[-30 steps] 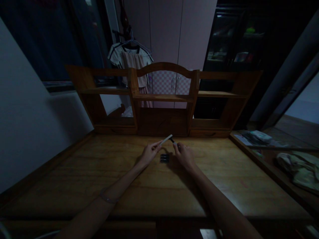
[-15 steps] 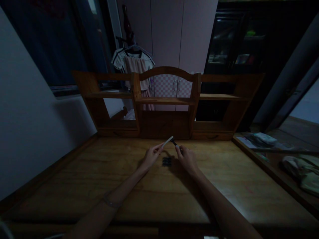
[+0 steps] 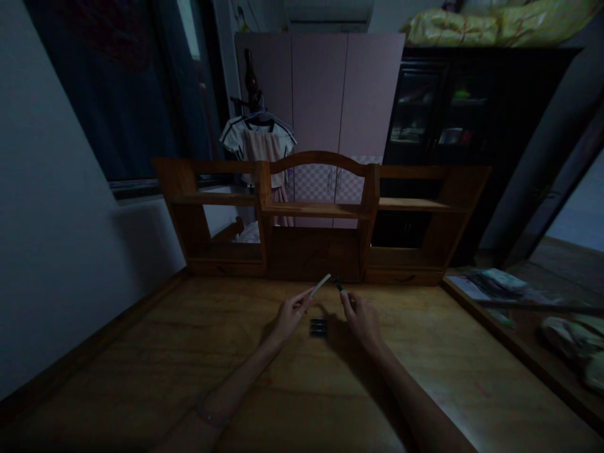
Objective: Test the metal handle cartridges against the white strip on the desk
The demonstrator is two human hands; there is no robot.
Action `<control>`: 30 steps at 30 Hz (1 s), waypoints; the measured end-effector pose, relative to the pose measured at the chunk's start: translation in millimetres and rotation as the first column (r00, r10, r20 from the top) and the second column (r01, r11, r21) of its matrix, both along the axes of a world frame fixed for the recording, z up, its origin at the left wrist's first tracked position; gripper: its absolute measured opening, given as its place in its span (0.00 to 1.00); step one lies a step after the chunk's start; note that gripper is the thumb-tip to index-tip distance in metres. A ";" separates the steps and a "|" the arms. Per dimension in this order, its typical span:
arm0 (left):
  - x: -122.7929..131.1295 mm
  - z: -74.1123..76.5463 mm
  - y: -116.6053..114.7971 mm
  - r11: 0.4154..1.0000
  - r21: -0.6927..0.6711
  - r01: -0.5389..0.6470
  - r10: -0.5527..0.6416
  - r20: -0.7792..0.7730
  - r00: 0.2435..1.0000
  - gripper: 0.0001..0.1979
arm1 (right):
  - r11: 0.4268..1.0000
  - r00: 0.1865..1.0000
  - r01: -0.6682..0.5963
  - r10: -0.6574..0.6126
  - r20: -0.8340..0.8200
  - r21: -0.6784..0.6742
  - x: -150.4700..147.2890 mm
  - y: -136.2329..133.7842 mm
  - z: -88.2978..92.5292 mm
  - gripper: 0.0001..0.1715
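Observation:
My left hand (image 3: 289,318) is closed on a thin, pale, flat stick (image 3: 321,284), which slants up and to the right; its exact kind is too dim to tell. In my right hand (image 3: 363,319) is a small dark razor (image 3: 339,286) with a short crosswise head, pointing up and to the left. A narrow gap separates the razor's head from the stick's tip. On the tabletop between my forearms lies a small black holder (image 3: 318,327) with several dark bars side by side. Both hands are held just above the wood.
The wooden desk (image 3: 165,352) has a shelf unit (image 3: 318,211) along its back edge. A white wall (image 3: 61,207) borders the left side. Papers and a packet (image 3: 500,281) lie beyond the right edge, near a pale cloth bag (image 3: 576,343). Clothes (image 3: 262,145) hang behind.
The razor's head has drawn away from the stick's tip, to the right. The camera has tilted up, so everything sits lower in view. Both hands keep their holds.

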State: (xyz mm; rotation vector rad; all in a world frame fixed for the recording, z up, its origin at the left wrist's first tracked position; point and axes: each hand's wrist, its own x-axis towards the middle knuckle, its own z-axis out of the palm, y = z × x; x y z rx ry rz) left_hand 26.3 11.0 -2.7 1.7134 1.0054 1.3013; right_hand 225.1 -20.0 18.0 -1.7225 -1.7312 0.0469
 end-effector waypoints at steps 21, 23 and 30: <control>-6.9 -2.3 4.3 0.996 -0.042 -0.081 0.080 -0.023 0.997 0.26 | 0.999 0.998 -0.039 0.039 0.046 -0.009 -3.4 0.0 -3.0 0.24; -7.3 -1.3 5.1 0.996 -0.044 -0.075 0.074 -0.013 0.997 0.27 | 1.000 0.998 -0.020 0.021 0.053 -0.014 -3.9 0.0 -2.4 0.25; -1.8 3.3 -1.2 1.000 -0.007 -0.009 0.009 -0.050 0.999 0.24 | 0.999 0.998 -0.030 0.032 0.062 -0.031 -3.7 -1.2 -1.0 0.24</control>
